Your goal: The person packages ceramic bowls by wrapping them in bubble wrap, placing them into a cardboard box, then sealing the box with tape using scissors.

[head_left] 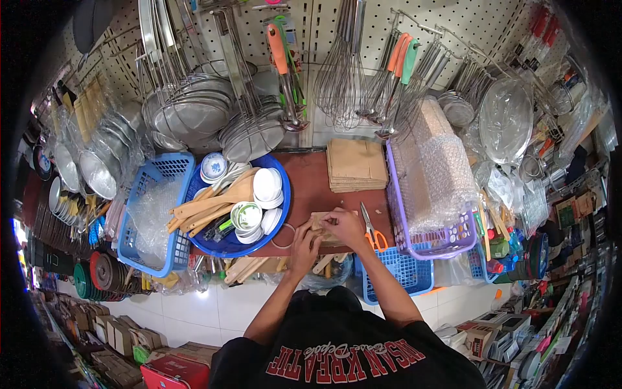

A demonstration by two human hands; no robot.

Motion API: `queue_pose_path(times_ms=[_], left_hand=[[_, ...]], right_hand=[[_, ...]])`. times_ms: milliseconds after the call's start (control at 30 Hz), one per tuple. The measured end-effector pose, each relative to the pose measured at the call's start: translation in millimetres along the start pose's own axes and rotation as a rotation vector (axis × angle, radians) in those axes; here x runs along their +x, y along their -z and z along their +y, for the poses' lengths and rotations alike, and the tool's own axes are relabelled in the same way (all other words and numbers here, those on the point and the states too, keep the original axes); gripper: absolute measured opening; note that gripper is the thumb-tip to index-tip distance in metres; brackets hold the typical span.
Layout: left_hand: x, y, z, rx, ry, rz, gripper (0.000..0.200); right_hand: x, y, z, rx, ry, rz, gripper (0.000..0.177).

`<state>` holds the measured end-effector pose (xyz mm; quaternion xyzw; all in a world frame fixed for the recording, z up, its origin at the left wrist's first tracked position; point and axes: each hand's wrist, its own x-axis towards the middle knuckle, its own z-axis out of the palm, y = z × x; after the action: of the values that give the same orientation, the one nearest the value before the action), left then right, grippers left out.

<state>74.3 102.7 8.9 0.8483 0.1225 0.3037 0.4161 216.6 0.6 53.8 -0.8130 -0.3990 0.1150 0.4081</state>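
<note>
At the front edge of the red-brown table, both hands work at a brown paper packet. My left hand grips its left side with bent fingers. My right hand pinches its upper part, close to the left fingertips. Much of the packet is hidden under the hands, and its contents cannot be made out. Just right of my right hand lie scissors with orange handles, blades pointing away from me. A thin ring, perhaps a tape roll, is beside my left hand. Behind the hands sits a stack of brown paper envelopes.
A blue basin of wooden spatulas, white spoons and small bowls stands left. Beyond it is a blue basket with bubble wrap. At right, a purple basket holds a bubble-wrap roll. Whisks and strainers hang behind.
</note>
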Motion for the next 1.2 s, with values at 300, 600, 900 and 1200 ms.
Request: queue_pose_path(times_ms=[300, 600, 900, 1200], left_hand=[[0, 1, 0, -0.020, 0.018, -0.020, 0.021], [-1, 2, 4, -0.089, 0.053, -0.017, 0.019], [2, 5, 9, -0.078, 0.066, -0.056, 0.022], [2, 2, 8, -0.151, 0.106, -0.022, 0.014]], right_hand=[[2, -1, -8, 0.067, -0.043, 0.198, 0.037], [4, -4, 4, -0.062, 0.018, 0.115, 0.045], [6, -6, 8, 0.062, -0.048, 0.125, 0.037], [7, 6, -6, -0.030, -0.032, 0.023, 0.038]])
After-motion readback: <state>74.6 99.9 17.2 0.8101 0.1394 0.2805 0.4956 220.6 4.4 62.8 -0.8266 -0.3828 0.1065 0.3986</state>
